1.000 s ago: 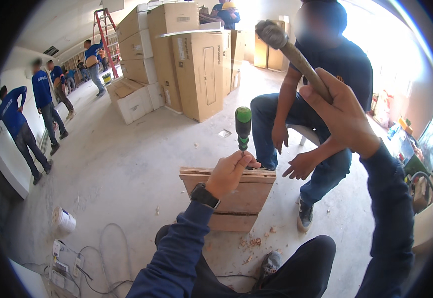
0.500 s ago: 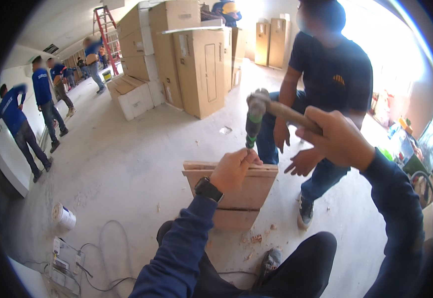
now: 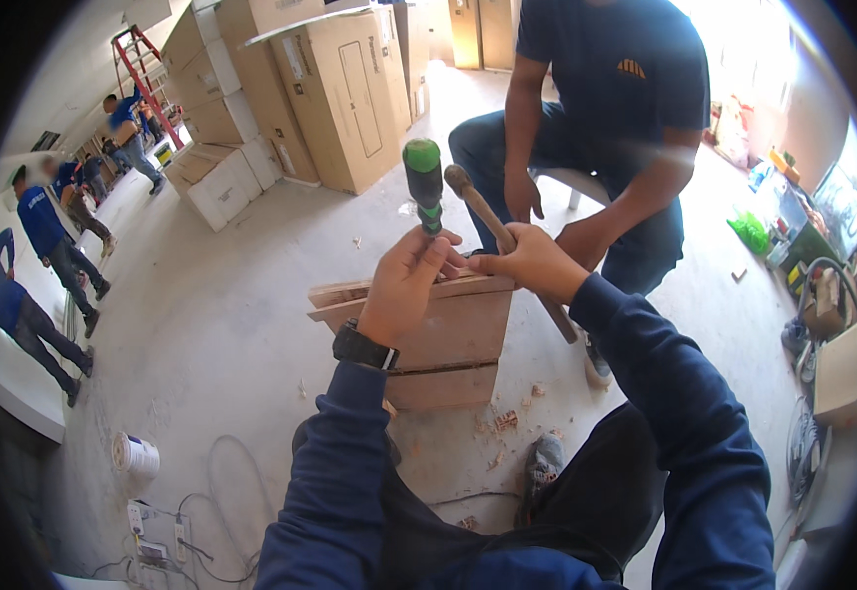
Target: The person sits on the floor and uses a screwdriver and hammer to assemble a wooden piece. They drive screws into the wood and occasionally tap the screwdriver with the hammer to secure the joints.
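In front of me, a pale wooden piece [image 3: 448, 329] made of boards stands on the floor. My left hand [image 3: 399, 285] pinches a tool with a green-and-black handle [image 3: 424, 182] low on its neck, upright at the top edge of the wood. Its blade or tip is hidden by my fingers, so I cannot tell a chisel from a screwdriver. My right hand [image 3: 537, 261] is closed around the wooden handle of a hammer [image 3: 487, 216]. The hammer's head tilts up and left, beside the green handle, and the fingers of both hands nearly meet above the wood.
A co-worker [image 3: 605, 118] sits close across the wood. Tall cardboard boxes [image 3: 340, 98] stand behind, a red ladder [image 3: 143, 74] farther left. A white bucket [image 3: 137, 455], power strips [image 3: 180, 539] and cables lie lower left. Wood chips [image 3: 504, 421] litter the floor; clutter lines the right.
The hammer has come down from its raised position, and my right hand is now next to my left. My view has shifted, and the hammer no longer covers the top of the green handle.
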A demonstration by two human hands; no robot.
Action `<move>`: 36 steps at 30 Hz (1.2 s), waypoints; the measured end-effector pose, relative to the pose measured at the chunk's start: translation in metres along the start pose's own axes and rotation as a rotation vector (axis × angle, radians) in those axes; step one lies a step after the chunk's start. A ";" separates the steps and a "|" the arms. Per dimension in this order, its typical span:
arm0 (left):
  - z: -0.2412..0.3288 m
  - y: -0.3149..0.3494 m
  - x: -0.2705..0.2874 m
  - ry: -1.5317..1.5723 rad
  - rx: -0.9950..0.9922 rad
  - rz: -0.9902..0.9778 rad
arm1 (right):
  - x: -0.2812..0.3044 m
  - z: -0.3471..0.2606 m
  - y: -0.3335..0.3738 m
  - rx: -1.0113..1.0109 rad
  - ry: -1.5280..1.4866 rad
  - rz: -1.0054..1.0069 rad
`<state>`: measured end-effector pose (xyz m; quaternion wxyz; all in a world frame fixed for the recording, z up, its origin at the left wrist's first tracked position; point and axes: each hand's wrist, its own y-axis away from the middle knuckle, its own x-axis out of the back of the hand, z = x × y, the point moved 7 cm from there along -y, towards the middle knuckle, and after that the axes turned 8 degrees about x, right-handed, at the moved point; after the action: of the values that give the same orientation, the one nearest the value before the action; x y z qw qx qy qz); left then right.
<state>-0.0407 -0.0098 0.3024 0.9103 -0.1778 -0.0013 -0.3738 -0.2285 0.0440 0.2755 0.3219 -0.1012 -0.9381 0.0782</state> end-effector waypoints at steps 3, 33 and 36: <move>-0.003 -0.002 -0.001 0.064 0.003 -0.022 | -0.001 0.006 0.000 -0.092 -0.067 -0.029; 0.007 0.056 -0.012 -0.267 -0.186 0.149 | 0.004 -0.011 0.027 -0.176 0.107 0.168; 0.005 0.064 -0.014 -0.206 -0.198 0.116 | 0.001 -0.008 0.028 -0.164 0.058 0.204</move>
<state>-0.0062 0.0433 0.2848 0.9034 -0.3040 -0.0473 -0.2987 -0.2207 0.0723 0.2764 0.3298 -0.2241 -0.9165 0.0304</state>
